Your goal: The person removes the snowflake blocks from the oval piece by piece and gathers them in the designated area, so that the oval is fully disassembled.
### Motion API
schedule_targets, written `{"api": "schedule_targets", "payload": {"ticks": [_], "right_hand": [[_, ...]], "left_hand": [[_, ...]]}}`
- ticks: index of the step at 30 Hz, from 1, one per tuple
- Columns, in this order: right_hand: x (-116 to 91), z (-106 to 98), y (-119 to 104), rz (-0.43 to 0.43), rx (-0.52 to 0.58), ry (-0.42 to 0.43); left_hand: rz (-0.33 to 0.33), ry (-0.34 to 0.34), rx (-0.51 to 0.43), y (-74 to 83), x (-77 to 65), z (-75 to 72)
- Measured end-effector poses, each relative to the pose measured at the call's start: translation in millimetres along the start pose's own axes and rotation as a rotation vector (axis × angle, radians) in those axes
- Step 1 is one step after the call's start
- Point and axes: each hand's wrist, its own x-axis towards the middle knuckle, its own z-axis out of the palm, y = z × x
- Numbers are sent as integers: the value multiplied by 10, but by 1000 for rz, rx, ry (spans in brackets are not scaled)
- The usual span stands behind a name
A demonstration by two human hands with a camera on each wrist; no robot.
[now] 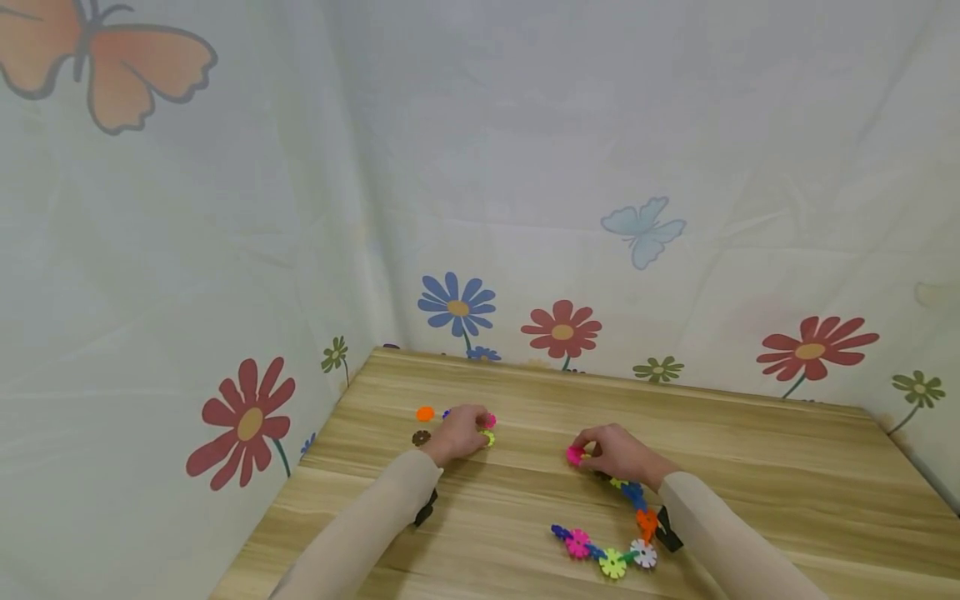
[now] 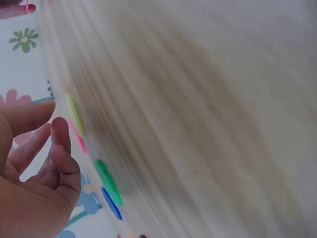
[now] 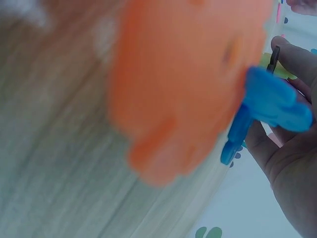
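A string of interlocking notched plastic discs (image 1: 612,563) curves across the right side of the table. My right hand (image 1: 622,454) pinches its far end, beside a pink disc (image 1: 575,455). In the right wrist view, an orange disc (image 3: 183,89) looms close to the camera, and blue discs (image 3: 272,99) join it near my palm. My left hand (image 1: 461,433) hovers over loose discs, fingers loosely bent, with nothing between thumb and fingertips. Beyond those fingers, the left wrist view has a yellow disc (image 2: 75,115), a pink one and a green disc (image 2: 108,182).
An orange disc (image 1: 425,413) and a brown disc (image 1: 422,437) lie left of my left hand. The wood-grain table (image 1: 720,433) meets a pale curtain (image 1: 525,167) printed with flowers and butterflies at its back and left edges.
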Motion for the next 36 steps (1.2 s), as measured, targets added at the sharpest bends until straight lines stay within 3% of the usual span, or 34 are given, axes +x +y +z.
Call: {"api": "schedule_targets", "payload": {"ticks": [6, 19, 29, 36], "right_hand": [[0, 2, -16, -3, 1, -2], [41, 5, -1, 8, 7, 4], [47, 18, 40, -28, 14, 6], [41, 12, 22, -29, 36, 12]], "left_hand": [[42, -8, -71, 129, 20, 59], [52, -70, -167, 398, 63, 304], [-42, -185, -335, 521, 36, 452], [-80, -223, -359, 607, 51, 497]]}}
